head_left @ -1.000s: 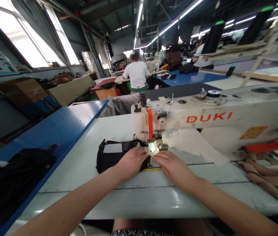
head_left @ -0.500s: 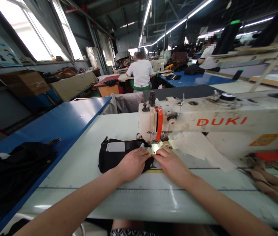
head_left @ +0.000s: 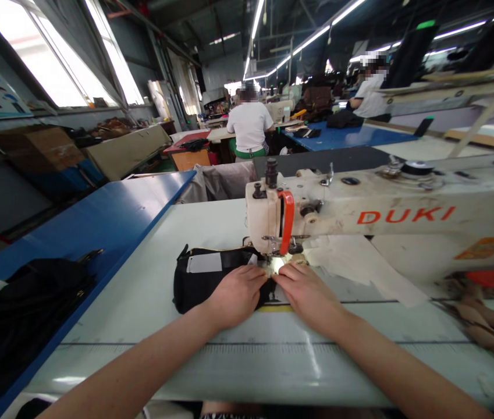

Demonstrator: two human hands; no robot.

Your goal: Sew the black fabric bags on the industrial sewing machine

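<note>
A black zippered pouch (head_left: 194,285) with a pale grey patch (head_left: 204,263) lies on the sewing machine's bed, its right end by the needle area. My left hand (head_left: 240,294) rests over the pouch's right part, fingers closed on its edge just in front of the presser foot. Close beside it, my right hand (head_left: 308,294) has thumb and fingers pinched at the same edge; its fingertips nearly meet the left ones. The white sewing machine (head_left: 338,203) has an orange guard, and a small lamp lights the spot at my fingertips. What lies between the fingertips is mostly hidden.
Pale sheet material (head_left: 369,267) lies under the machine arm. A blue table (head_left: 116,203) at left bears a heap of black items (head_left: 32,314). Brown strips (head_left: 486,320) hang at the right edge. Two people in white tops are farther back.
The camera view has shifted slightly. Both hands keep their hold beside the needle area, and the pouch shows almost no movement on the machine bed.
</note>
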